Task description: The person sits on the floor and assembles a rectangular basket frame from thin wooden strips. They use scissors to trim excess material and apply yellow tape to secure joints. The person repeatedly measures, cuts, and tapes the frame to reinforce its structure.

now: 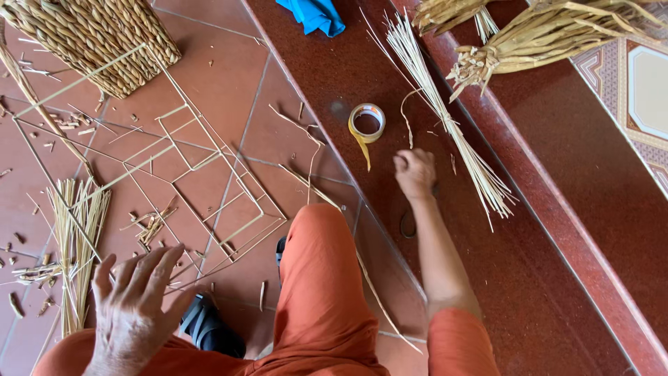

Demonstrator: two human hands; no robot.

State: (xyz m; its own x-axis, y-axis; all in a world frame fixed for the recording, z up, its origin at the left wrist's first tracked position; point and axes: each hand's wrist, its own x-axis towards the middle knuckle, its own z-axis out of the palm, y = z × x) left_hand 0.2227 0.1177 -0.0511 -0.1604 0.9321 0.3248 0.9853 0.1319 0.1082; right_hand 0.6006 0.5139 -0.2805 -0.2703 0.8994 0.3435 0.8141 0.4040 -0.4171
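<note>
- The right hand [415, 174] is stretched forward on a straight arm and is lowered onto the dark red stone step [557, 230]; its fingers are curled in toward the palm, and whether anything is pinched in them cannot be told.
- A bundle of thin pale reed sticks [445, 118] is laid on the step just beside that hand, on its right, fanned slightly at the near end.
- A roll of yellowish tape [367, 123] is seen near the hand, farther along the step, with a loose strip trailing from it.
- A dark ring-shaped thing [407, 224] is partly hidden under the forearm; what it is cannot be told.
- The left hand [136, 306] is held low at the near edge of the tiled floor [216, 63], palm down, fingers spread and slightly raised, with nothing gripped.
- A wire frame [209, 181] of nested rectangles is laid on the tiles just beyond the left hand.
- A loose sheaf of straw [75, 237] is lying to the left of that hand, with small cut scraps scattered around it.
- A woven basket [97, 38] is placed at the far left corner of the floor.
- Thicker bundles of dried stalks [550, 35] are laid at the far right, and a blue cloth [314, 15] at the far edge of the step.
- Orange-clad knees [320, 292] are seen between the two arms.
</note>
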